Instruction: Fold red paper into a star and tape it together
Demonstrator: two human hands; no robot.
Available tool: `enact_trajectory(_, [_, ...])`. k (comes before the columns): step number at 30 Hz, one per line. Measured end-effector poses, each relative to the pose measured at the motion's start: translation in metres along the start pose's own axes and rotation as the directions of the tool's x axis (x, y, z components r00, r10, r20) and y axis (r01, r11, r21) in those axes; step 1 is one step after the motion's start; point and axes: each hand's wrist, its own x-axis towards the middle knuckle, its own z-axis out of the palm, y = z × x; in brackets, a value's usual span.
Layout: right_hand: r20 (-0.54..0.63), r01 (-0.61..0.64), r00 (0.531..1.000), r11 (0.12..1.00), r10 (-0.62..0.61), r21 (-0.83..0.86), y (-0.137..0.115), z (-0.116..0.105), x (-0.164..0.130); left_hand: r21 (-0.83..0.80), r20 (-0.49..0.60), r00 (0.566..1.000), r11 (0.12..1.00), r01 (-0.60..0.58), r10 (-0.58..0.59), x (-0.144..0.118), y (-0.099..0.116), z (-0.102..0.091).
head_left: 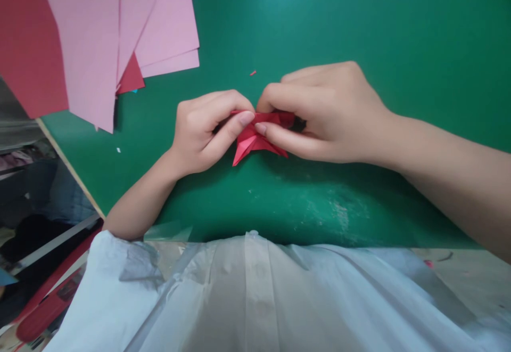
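A small folded red paper piece [255, 141] with pointed corners is held up between both hands over the green table [339, 16]. My left hand [211, 128] pinches its left upper part between thumb and fingers. From the other side, my right hand [323, 112] grips it with the thumb in front and curled fingers behind. The two thumbs almost meet at the paper's middle. Two sharp tips point down, one to the left and one to the right. Fingers cover part of the upper folds.
Sheets of pink paper [88, 43] and red paper [32, 48] overlap at the table's upper left. A tiny red scrap [253, 73] lies beyond the hands, and a white scrap [118, 150] near the left edge. The table's front edge runs close to my shirt [223, 293].
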Motion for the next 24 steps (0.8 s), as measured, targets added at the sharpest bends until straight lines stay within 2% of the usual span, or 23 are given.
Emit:
enact_trajectory(4, [-0.005, 0.006, 1.000, 0.999, -0.006, 0.032, 0.0008, -0.0005, 0.0002, -0.019, 0.017, 1.000, 1.000, 0.003, -0.003, -0.0010, -0.0014, 0.0001])
enact_trajectory(9, [-0.001, 0.008, 1.000, 0.998, -0.008, 0.059, 0.0006, -0.0017, 0.0011, 0.010, -0.016, 1.000, 1.000, -0.023, 0.023, -0.0001, -0.0012, 0.0024])
enact_trajectory(18, [0.008, 0.016, 1.000, 0.999, -0.016, 0.033, 0.0012, -0.0012, 0.0018, -0.007, -0.010, 1.000, 1.000, 0.005, -0.005, -0.0002, -0.0001, 0.0010])
enact_trajectory(24, [0.035, 0.014, 0.999, 1.000, -0.015, 0.012, 0.0009, -0.0013, 0.0015, 0.008, -0.012, 1.000, 1.000, -0.021, 0.021, -0.0005, 0.0002, 0.0004])
